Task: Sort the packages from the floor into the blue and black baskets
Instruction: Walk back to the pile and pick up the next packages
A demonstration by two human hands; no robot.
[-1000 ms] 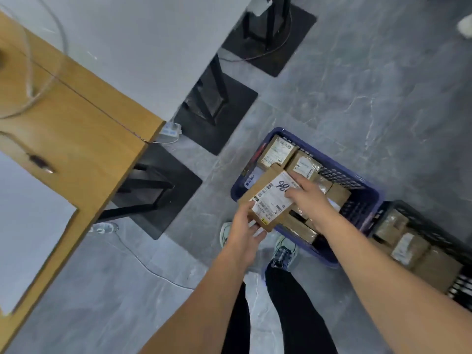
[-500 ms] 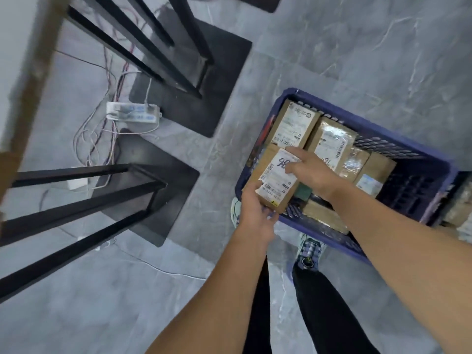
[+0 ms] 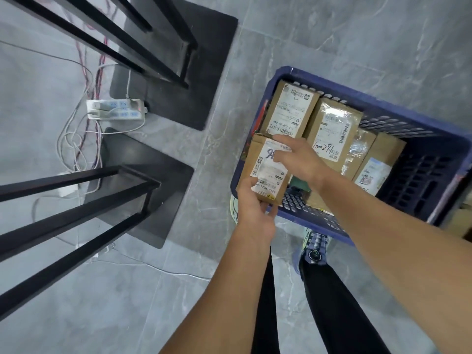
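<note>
A brown cardboard package (image 3: 258,159) with a white shipping label lies at the near left corner of the blue basket (image 3: 383,108). My left hand (image 3: 255,210) grips its near end. My right hand (image 3: 298,159) rests on its top with the fingers spread over the label. Several other brown labelled packages (image 3: 291,111) fill the basket's left and middle parts. Only a sliver of the black basket (image 3: 462,200) shows at the right edge.
Black table legs on flat black foot plates (image 3: 163,103) stand to the left of the basket. A white power strip (image 3: 115,109) and tangled cables lie on the grey floor between them. My legs and shoes (image 3: 315,249) are just below the basket.
The view has dropped lower and closer to the blue basket. The package has come down from above the basket to its near left corner, still under both hands.
</note>
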